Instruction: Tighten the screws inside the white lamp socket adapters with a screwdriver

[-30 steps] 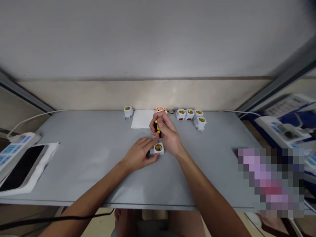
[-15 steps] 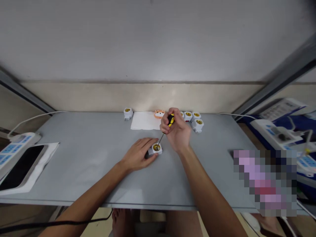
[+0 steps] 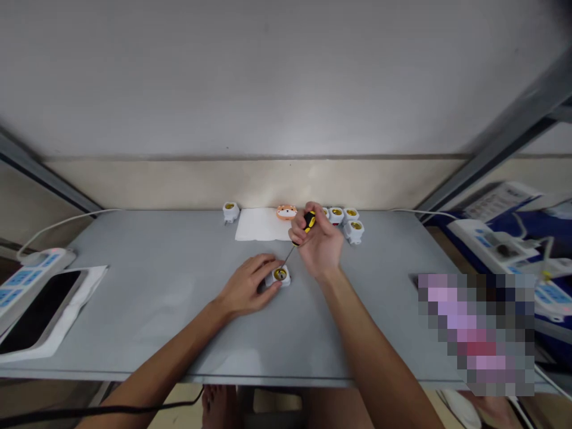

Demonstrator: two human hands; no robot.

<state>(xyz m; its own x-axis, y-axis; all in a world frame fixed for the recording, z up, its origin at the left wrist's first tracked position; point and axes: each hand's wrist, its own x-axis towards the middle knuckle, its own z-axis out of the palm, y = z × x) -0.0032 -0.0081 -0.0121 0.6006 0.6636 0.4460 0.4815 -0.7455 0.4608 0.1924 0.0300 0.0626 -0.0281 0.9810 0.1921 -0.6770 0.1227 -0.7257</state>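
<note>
Screwdriver (image 3: 309, 221) slants into socket (image 3: 281, 275).
My left hand (image 3: 247, 286) pinches the socket, likely for steadiness; right hand (image 3: 320, 243) grips the screwdriver.

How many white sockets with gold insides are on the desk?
6: one socket held by the left hand, one left of the white paper, and four at the back right, one partly behind the right hand.

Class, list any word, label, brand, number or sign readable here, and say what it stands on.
No text can be read.
Pale item, far right: marks blurred.
Orange animal-face item: any lettering too small.
Left power strip, right power strip: any lettering too small.
Screwdriver, held lamp socket: none legible.
Pixelated patch: contents hidden.
</note>
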